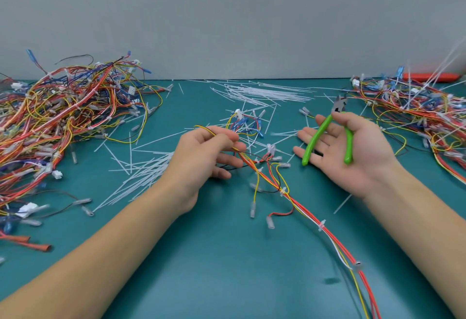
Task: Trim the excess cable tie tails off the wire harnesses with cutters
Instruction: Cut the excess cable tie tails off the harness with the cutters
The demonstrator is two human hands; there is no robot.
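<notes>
No readable text, label, brand, number or sign is showing anywhere in the head view. The green-handled cutters [327,137] are carrying no legible marking, and the white connectors on the wire harness [297,197] and in the heaps of harnesses at either side are looking blank or too small and blurred to read

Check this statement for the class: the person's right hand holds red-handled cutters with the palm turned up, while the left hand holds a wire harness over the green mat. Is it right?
Not quite. The head view shows the cutters have green handles, not red. The rest holds: they lie in the upturned palm of the right hand, and the left hand holds the wire harness over the green mat.
</notes>
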